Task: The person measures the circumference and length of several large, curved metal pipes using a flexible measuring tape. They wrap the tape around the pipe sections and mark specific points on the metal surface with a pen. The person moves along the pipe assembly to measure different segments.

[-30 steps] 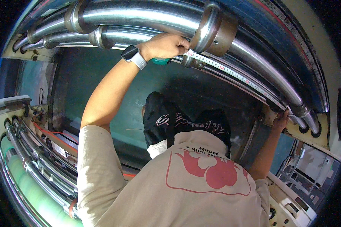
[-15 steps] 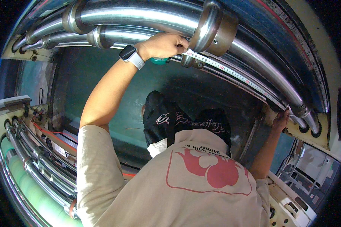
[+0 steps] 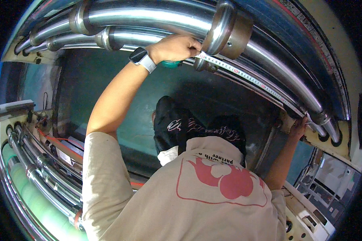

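Note:
My left hand (image 3: 175, 47), with a smartwatch on the wrist, is raised to the big chrome pipes (image 3: 149, 16). It grips a green tape measure case (image 3: 172, 63) just left of a wide metal collar (image 3: 225, 28). The white tape blade (image 3: 249, 78) runs from that hand along the underside of the pipe, down to the right. My right hand (image 3: 299, 127) pinches the blade's far end against the pipe's end fitting. Between my arms are my beige printed shirt (image 3: 213, 188) and black trousers (image 3: 181, 124).
More chrome pipes and a pale green roller (image 3: 32, 197) curve along the lower left. Red wires lie beside them (image 3: 48, 136). A dark green machine wall (image 3: 108, 80) fills the middle. A cream machine frame with fittings (image 3: 309, 217) sits at the lower right.

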Demonstrator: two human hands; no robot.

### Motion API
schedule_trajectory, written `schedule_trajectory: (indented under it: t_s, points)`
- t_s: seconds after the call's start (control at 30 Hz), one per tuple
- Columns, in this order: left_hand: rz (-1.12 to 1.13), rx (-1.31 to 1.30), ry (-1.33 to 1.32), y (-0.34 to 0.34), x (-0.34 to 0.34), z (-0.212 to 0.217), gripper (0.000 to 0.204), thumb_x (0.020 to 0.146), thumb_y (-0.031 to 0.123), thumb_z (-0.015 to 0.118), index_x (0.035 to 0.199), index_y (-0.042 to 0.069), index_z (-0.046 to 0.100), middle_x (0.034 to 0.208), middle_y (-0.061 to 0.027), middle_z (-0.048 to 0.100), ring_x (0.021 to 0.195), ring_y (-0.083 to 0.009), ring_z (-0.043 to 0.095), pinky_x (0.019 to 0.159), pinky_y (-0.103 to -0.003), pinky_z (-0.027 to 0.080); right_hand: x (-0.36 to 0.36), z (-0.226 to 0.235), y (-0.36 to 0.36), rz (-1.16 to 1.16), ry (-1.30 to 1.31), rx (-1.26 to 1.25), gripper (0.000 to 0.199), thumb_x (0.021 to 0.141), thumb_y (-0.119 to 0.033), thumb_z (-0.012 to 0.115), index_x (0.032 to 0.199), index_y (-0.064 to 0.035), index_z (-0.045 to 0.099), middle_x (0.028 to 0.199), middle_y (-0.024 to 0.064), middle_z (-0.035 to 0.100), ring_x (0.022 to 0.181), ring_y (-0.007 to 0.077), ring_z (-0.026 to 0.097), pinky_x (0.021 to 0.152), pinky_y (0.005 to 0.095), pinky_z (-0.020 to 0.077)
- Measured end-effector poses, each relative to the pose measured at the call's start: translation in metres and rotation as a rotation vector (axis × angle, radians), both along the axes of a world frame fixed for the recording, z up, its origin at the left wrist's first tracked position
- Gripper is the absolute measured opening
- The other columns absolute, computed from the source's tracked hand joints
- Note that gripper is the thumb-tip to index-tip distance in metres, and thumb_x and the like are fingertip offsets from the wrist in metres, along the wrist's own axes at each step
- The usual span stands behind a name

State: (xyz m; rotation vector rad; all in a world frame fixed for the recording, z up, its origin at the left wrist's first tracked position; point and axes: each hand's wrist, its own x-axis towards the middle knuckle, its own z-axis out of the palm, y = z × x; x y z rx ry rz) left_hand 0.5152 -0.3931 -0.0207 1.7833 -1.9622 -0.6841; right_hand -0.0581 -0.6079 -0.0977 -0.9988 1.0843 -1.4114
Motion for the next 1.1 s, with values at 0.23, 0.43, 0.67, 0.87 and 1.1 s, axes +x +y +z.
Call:
schedule_trajectory:
  t_s: [0.23, 0.43, 0.67, 0.87, 1.1]
  points:
    - [0.057, 0.133, -0.009, 0.002, -0.001, 0.009, 0.022, 0.082, 0.023, 0.052, 0.097, 0.008, 0.06, 0.093, -0.015, 0.061, 0.087, -0.0299, 0.058, 0.076, -0.037, 0.044, -0.004, -0.005, -0.01, 0.065, 0.035, 0.008, 0.03, 0.081, -0.025, 0.06, 0.103, -0.0065, 0.055, 0.096, 0.0107, 0.06, 0.084, 0.0263, 0.057, 0.065, 0.0355, 0.0508]
    - [0.019, 0.151, 0.004, 0.0, -0.003, 0.015, 0.024, 0.083, 0.024, 0.051, 0.101, 0.011, 0.059, 0.1, -0.0143, 0.06, 0.094, -0.0312, 0.056, 0.083, -0.038, 0.043, -0.029, -0.027, -0.024, -0.011, 0.43, -0.323, 0.023, 0.081, -0.023, 0.061, 0.097, -0.0088, 0.053, 0.09, 0.0091, 0.06, 0.072, 0.0202, 0.056, 0.059, 0.0329, 0.0497]
    - [0.045, 0.135, -0.061, -0.001, -0.001, 0.007, 0.026, 0.084, 0.026, 0.05, 0.104, 0.014, 0.059, 0.103, -0.0143, 0.059, 0.097, -0.0318, 0.055, 0.084, -0.038, 0.043, -0.007, -0.004, -0.003, 0.014, -0.05, 0.029, 0.022, 0.082, -0.024, 0.061, 0.096, -0.0112, 0.049, 0.088, 0.0059, 0.06, 0.068, 0.0166, 0.053, 0.053, 0.0364, 0.0469]
    - [0.042, 0.126, -0.083, -0.001, 0.001, 0.005, 0.027, 0.084, 0.028, 0.05, 0.106, 0.016, 0.058, 0.104, -0.0133, 0.058, 0.096, -0.0316, 0.055, 0.084, -0.038, 0.043, 0.005, -0.002, -0.002, -0.047, -0.067, 0.048, 0.03, 0.078, -0.025, 0.066, 0.097, -0.0114, 0.047, 0.081, 0.0041, 0.057, 0.062, 0.0163, 0.05, 0.049, 0.0341, 0.0448]
    - [0.065, 0.144, -0.06, 0.002, -0.001, 0.009, 0.026, 0.084, 0.028, 0.05, 0.103, 0.014, 0.059, 0.101, -0.0146, 0.059, 0.094, -0.032, 0.056, 0.082, -0.039, 0.044, 0.024, 0.008, 0.007, -0.135, -0.026, 0.02, 0.027, 0.081, -0.025, 0.062, 0.098, -0.0098, 0.049, 0.082, 0.0063, 0.058, 0.061, 0.0165, 0.05, 0.048, 0.0349, 0.0463]
